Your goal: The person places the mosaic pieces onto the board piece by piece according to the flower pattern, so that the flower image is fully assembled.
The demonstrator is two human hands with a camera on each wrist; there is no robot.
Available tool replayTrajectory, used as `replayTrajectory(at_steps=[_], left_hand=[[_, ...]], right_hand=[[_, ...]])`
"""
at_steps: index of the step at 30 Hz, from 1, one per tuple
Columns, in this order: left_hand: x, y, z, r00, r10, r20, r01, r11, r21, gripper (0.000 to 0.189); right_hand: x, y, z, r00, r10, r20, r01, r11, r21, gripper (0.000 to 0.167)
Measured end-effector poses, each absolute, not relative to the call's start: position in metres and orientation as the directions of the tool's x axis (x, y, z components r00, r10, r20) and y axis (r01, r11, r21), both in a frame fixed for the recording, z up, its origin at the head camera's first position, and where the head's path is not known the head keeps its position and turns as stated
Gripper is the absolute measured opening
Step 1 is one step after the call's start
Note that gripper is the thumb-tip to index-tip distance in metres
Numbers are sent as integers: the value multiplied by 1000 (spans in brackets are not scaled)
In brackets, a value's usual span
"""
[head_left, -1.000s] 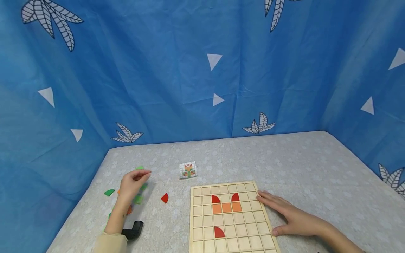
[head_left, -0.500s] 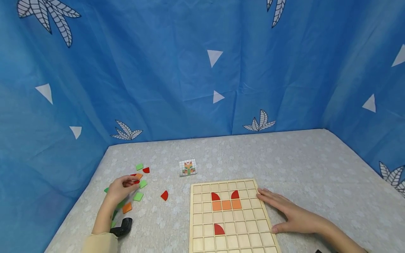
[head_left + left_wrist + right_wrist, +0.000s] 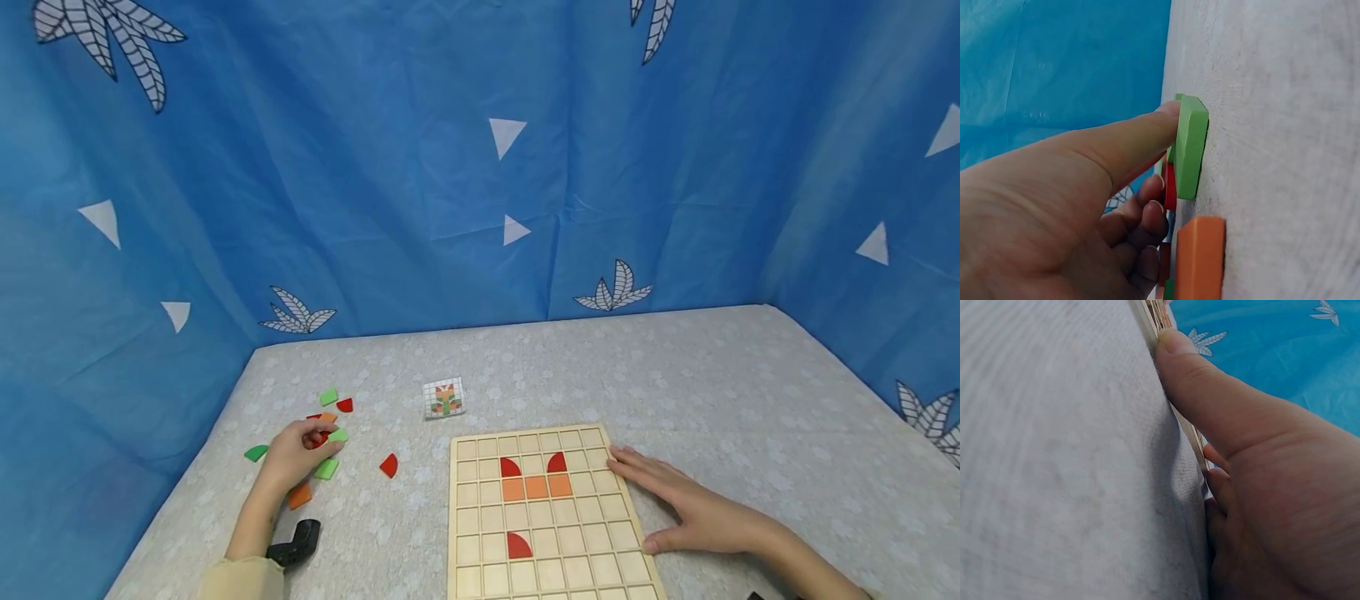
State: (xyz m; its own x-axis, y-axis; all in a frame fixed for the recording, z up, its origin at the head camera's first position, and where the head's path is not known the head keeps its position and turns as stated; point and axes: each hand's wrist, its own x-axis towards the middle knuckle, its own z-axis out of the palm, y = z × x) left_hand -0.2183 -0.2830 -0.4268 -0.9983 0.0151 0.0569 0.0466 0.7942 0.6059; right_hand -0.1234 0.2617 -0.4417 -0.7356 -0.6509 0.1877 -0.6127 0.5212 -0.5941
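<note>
My left hand (image 3: pixel 295 454) is down among the loose flat pieces at the left of the table. Its thumb and fingers stand apart around a red quarter-circle piece (image 3: pixel 321 438). In the left wrist view, the fingertips are at the edge of a red piece (image 3: pixel 1170 187), and the thumb reaches behind a light green square (image 3: pixel 1191 147). An orange square (image 3: pixel 1200 259) lies closer to the wrist. My right hand (image 3: pixel 693 512) rests against the right edge of a wooden grid board (image 3: pixel 468 525), thumb and fingers spread. Red quarter-circles and orange squares (image 3: pixel 536 487) sit in the board's cells.
A small pattern card (image 3: pixel 443 398) lies behind the board. One red quarter-circle (image 3: pixel 388 466) lies alone between pile and board. Green pieces (image 3: pixel 256 452) and an orange square (image 3: pixel 299 496) surround the left hand. A blue curtain (image 3: pixel 420 167) hangs behind the table.
My left hand came back and down from above the pile onto the red pieces, then shifted slightly right as its thumb stretched out. The right hand and board stayed put.
</note>
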Motion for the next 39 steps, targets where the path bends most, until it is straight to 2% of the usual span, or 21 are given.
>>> replayTrajectory(at_steps=[22, 33, 39], left_hand=[[-219, -280, -424, -998, 8, 65, 45, 804, 593, 37], [-220, -279, -427, -995, -9, 98, 52, 795, 605, 31], [-222, -277, -425, -992, 12, 127, 86, 796, 599, 20]], right_hand=[[-121, 263, -444, -739, -645, 196, -615, 527, -586, 86], [-123, 262, -441, -729, -654, 199, -619, 508, -599, 87], [-123, 260, -439, -738, -646, 195, -612, 519, -597, 87]])
